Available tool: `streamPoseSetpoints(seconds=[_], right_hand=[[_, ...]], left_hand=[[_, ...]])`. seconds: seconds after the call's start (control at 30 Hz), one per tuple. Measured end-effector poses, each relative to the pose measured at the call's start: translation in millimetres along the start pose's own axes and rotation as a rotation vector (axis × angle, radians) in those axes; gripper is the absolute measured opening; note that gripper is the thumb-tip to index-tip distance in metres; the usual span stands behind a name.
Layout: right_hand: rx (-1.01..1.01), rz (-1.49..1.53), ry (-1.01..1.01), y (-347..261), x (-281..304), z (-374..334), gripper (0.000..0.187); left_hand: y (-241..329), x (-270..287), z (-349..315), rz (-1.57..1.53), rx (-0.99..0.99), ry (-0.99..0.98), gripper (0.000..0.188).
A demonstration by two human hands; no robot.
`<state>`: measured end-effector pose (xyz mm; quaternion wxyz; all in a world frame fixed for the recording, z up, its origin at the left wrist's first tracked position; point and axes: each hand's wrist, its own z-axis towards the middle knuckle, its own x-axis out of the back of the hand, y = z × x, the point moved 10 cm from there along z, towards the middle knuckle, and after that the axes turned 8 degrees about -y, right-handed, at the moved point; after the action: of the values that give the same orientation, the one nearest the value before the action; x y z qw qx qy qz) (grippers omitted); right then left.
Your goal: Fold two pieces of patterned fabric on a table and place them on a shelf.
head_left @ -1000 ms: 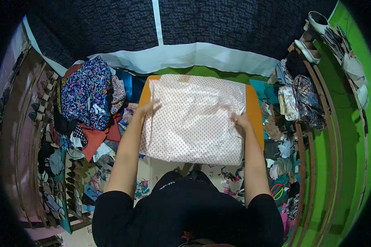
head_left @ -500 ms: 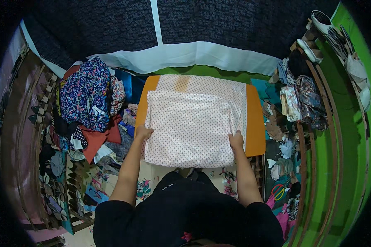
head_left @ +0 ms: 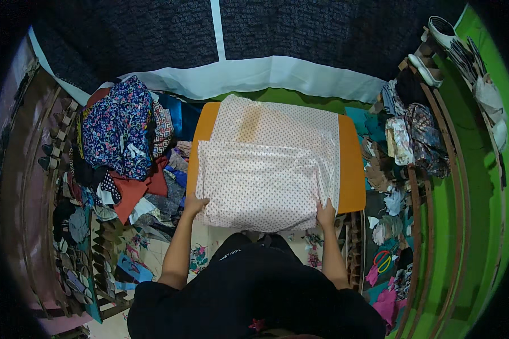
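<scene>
A glossy pale sheet with small dark dots, cloth or plastic, lies in layers over an orange table (head_left: 352, 164). Its upper layer (head_left: 260, 181) is a rectangle whose near part hangs over the table's front edge. The lower layer (head_left: 305, 121) spreads out behind it and bears a tan patch (head_left: 249, 125). Pinching the upper layer's left edge near the front corner is my left hand (head_left: 195, 204). My right hand (head_left: 325, 214) grips the right edge, where the sheet bunches into creases. Both thumbs lie on top; the fingers underneath are mostly hidden.
On the left rises a heap of clothes (head_left: 119, 127), with cloth scraps (head_left: 131, 195) below it. Wooden racks (head_left: 441, 141) flank both sides. Scissors (head_left: 382, 262) with coloured handles lie among scraps on the right. A dark curtain (head_left: 300, 34) hangs behind the table.
Both hands have drawn the upper layer toward me. Its far edge sits nearer, and more of the lower layer and tan patch shows. The lower layer's far left corner has shifted and lifted slightly.
</scene>
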<state>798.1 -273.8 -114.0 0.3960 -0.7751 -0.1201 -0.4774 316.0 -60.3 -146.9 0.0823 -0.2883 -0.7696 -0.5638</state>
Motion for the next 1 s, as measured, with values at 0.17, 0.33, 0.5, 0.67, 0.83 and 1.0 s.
streamPoseSetpoints(seconds=[0.17,0.33,0.5,0.67,0.83,1.0], right_hand=[[0.055,0.25,-0.018,-0.9,4.2,-1.0,0.044],[0.088,0.516,0.218,21.8,7.0,11.4,0.034],[0.079,0.965,0.089,-11.5,12.1,0.3,0.039],[-0.303,1.563,-0.411,-2.7,-32.3,-0.3,0.038],[-0.107,1.671,-0.287,-42.2,36.2,15.6,0.03],[0.205,1.641,-0.076,-63.0,127.1,94.1,0.025]], left_hand=[[10.0,5.2,7.5,-0.123,0.081,-0.124,0.037],[44.9,0.2,25.5,-0.428,0.181,-0.172,0.034],[60.5,-21.8,22.3,-0.65,0.127,-0.389,0.041],[109.7,-1.1,11.3,-0.786,-0.099,-0.398,0.036],[176.4,29.0,21.1,-1.027,-0.249,-0.367,0.028],[272.1,52.4,90.5,-0.959,-0.381,-0.379,0.031]])
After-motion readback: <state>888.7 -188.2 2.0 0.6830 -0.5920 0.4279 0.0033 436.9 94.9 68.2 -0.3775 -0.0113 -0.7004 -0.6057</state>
